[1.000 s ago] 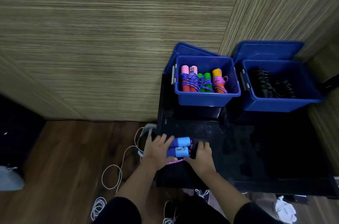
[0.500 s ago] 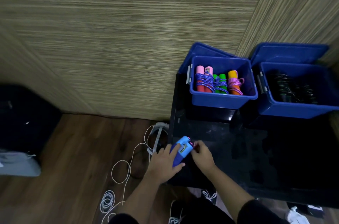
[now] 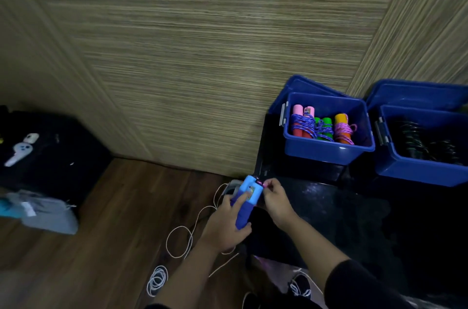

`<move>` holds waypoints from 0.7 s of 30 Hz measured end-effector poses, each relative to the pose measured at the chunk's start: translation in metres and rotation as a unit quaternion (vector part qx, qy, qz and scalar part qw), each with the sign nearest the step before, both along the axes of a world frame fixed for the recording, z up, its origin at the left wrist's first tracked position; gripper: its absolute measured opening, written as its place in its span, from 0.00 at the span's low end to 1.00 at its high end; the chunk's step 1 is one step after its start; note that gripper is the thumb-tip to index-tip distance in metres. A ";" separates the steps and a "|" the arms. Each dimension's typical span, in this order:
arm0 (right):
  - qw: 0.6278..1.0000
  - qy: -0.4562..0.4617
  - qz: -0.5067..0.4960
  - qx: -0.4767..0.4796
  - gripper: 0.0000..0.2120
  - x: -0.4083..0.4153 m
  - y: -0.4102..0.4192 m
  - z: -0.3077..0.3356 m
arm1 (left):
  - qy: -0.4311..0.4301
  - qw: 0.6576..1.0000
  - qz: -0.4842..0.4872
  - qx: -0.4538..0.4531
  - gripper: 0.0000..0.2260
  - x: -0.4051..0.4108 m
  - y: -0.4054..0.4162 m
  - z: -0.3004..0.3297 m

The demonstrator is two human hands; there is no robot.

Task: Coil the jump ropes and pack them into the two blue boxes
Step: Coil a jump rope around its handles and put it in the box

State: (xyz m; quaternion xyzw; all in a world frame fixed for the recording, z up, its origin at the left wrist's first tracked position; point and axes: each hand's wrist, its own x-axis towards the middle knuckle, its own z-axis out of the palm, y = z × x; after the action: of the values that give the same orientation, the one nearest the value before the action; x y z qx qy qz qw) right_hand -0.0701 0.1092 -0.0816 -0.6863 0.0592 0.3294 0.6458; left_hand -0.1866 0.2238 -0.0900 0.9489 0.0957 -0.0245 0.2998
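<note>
Blue jump-rope handles (image 3: 247, 201): two, held side by side as one bundle, light-blue tops pointing away from the person, darker grips toward them. Left hand (image 3: 225, 226) is wrapped around the lower grips, fingers closed on them, index finger lying up along the front. Bundle sticks out above and ahead of that hand, over the near-left edge of the black table (image 3: 354, 220).

Right hand (image 3: 276, 203) sits just right of the bundle, fingertips pinched together on a bit of pink rope (image 3: 264, 184) at the handle tops. Touching the bundle at the top end.

Blue boxes: two, both open, lids tipped back, well ahead and to the right of both hands at the table's far side.
- Left box (image 3: 326, 150): three coiled ropes – pink handles with blue cord, green handles with blue cord, orange handles with pink cord. Standing side by side.
- Right box (image 3: 417, 172): dark coiled ropes, count can't be made out.

White cable (image 3: 192, 235) loops on the wood floor (image 3: 101, 232) below and left of the left hand, one tight coil nearer the person. Dark case (image 3: 50, 156) far left of the hands with a couple of white objects on top.
</note>
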 end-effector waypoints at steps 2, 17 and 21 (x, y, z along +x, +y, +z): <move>1.000 -0.009 0.010 0.008 0.12 0.000 0.005 0.008 | -0.029 1.000 0.006 -0.005 0.30 -0.004 0.001 0.002; 0.986 -0.155 0.031 -0.042 0.16 0.005 0.025 0.043 | -0.054 0.998 0.035 0.020 0.38 -0.011 0.000 0.040; 0.983 -0.164 0.048 -0.064 0.13 0.014 0.029 0.048 | -0.059 0.996 0.042 0.060 0.38 -0.011 0.000 0.043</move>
State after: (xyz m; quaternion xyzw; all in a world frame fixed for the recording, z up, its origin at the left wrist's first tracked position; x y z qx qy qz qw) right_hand -0.0558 0.1381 -0.0333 -0.7727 -0.0596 0.2387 0.5851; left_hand -0.1971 0.2239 -0.0466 0.9601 0.1186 0.0498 0.2485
